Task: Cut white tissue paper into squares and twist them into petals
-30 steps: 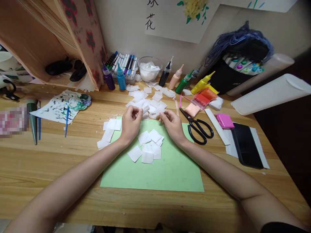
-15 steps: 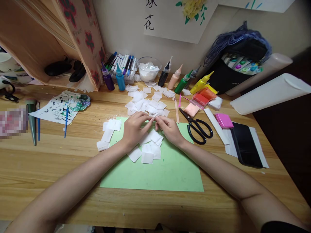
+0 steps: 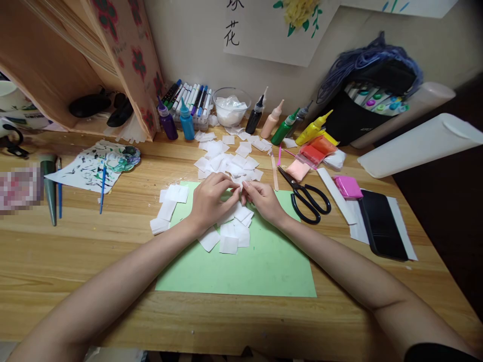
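My left hand (image 3: 211,201) and my right hand (image 3: 262,200) meet fingertip to fingertip over the top edge of a light green paper sheet (image 3: 264,266). Both hands pinch a small white tissue square (image 3: 238,192) between them. Under the hands, on the green sheet, lies a cluster of white tissue squares (image 3: 230,236). A bigger scatter of the same squares (image 3: 226,158) lies just beyond my fingers, and a few more squares (image 3: 168,206) sit to the left of the sheet.
Black scissors (image 3: 307,198) lie right of my right hand, beside a wooden stick (image 3: 274,171). Paint bottles (image 3: 283,125), markers (image 3: 190,98) and a glass bowl (image 3: 231,108) line the wall. A black phone (image 3: 383,229), pink block (image 3: 347,187) and paint-smeared paper (image 3: 92,168) flank the wooden table.
Both hands came down and towards me from the far pile to the green sheet's top edge, and closed together on one tissue square.
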Tool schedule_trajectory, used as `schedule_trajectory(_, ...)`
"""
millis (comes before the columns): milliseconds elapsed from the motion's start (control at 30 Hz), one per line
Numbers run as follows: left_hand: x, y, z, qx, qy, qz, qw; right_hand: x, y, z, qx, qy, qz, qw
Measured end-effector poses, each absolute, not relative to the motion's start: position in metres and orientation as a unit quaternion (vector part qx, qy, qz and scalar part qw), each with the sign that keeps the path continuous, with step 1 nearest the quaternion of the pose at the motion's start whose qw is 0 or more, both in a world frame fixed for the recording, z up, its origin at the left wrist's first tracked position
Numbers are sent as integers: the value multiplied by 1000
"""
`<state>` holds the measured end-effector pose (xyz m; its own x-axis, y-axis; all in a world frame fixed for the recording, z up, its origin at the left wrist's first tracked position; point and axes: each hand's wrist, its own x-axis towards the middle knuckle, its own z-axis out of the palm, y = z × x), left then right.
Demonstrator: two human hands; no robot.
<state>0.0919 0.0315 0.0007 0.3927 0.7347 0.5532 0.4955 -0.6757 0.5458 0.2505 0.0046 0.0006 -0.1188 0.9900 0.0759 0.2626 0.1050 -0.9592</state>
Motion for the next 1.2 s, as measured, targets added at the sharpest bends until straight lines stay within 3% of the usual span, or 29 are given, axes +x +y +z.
schedule_trajectory(467, 92, 30, 4, 803, 426, 382, 166, 253, 5, 2, -474, -637, 472, 384)
schedule_trajectory(733, 91, 32, 6, 795, 429, 361, 230, 253, 6, 2, -490, -620, 461, 403)
schedule_trajectory(967, 91, 39, 3, 752, 402, 359, 380, 253, 5, 1, -479, -647, 469, 363)
schedule_trajectory(1200, 90, 41, 0, 734, 409, 387, 380, 251, 5, -2, -508, -615, 450, 401)
